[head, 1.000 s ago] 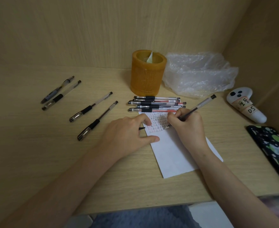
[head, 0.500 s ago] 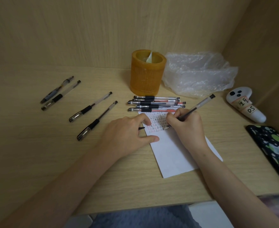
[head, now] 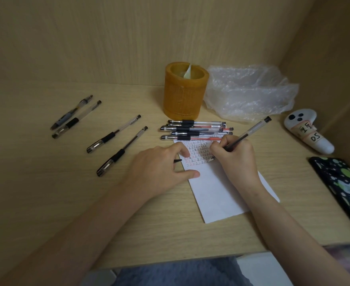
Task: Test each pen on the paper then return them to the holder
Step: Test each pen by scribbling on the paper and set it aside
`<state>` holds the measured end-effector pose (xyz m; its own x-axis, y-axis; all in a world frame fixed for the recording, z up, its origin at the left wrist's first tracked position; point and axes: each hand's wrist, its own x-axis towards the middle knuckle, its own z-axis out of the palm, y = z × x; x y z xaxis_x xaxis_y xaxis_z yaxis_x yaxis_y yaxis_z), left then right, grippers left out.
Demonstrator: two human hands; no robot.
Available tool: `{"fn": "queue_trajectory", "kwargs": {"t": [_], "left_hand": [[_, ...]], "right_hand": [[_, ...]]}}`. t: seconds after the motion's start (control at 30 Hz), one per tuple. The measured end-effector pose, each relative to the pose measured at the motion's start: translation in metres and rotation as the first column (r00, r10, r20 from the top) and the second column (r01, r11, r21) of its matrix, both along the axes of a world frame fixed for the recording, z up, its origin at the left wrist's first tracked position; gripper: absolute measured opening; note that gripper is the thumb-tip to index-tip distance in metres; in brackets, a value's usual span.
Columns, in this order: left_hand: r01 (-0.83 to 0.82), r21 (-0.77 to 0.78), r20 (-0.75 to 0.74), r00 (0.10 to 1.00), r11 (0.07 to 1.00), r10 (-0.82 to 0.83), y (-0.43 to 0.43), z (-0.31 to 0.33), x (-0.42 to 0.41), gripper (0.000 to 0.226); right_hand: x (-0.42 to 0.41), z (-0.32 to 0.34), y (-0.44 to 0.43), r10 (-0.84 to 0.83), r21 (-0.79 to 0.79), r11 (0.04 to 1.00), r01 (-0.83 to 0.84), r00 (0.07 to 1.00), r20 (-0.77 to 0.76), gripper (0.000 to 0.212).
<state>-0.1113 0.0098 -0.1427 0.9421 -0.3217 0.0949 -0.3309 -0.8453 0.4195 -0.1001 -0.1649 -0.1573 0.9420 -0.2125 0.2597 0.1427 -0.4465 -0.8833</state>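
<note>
Little changed in 1 s: pen [head: 250, 132] still pinched by R hand [head: 238, 159], tip on paper [head: 217, 193], nudged slightly left. Paper is pinned by L hand [head: 157, 168], cap [head: 177, 161] apparently held under curled fingers. Test ongoing; no pens seen in holder [head: 183, 93].

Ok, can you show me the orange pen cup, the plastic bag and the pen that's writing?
orange pen cup [head: 182, 98]: head view, on its front wall.
plastic bag [head: 250, 93]: head view, on its crumpled middle.
pen [head: 250, 131]: head view, on the clear barrel near its back end.
</note>
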Motion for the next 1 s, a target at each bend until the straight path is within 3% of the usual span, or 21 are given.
{"fn": "queue_trajectory", "kwargs": {"t": [0.13,0.27,0.4,0.53,0.67,1.0], "left_hand": [[0.000,-0.013,0.022,1.000,1.000,0.001,0.001,-0.002,0.001,0.046],[0.022,-0.069,0.038,0.999,0.997,-0.020,0.003,-0.003,0.001,0.044],[0.053,-0.312,0.041,0.998,0.948,-0.043,0.004,-0.005,0.003,0.031],[0.114,-0.497,-0.023,0.989,0.860,-0.144,0.004,-0.009,0.006,0.041],[0.151,-0.505,-0.037,0.980,0.850,-0.196,0.002,-0.011,0.007,0.053],[0.199,-0.504,-0.024,0.970,0.841,-0.244,-0.001,-0.010,0.005,0.067]], "right_hand": [[0.002,0.000,-0.001,-0.009,0.041,0.999,0.009,1.000,-0.010,0.025],[0.005,0.006,-0.006,-0.043,0.294,0.955,0.043,0.999,-0.009,0.039],[0.002,0.014,-0.003,0.014,0.451,0.893,-0.004,1.000,-0.017,0.036],[0.001,0.018,-0.002,0.205,0.618,0.769,-0.163,0.979,0.002,0.025],[-0.003,0.021,0.000,0.253,0.610,0.762,-0.217,0.967,0.029,0.036],[-0.005,0.020,0.003,0.286,0.522,0.818,-0.241,0.958,-0.006,0.035]]}}
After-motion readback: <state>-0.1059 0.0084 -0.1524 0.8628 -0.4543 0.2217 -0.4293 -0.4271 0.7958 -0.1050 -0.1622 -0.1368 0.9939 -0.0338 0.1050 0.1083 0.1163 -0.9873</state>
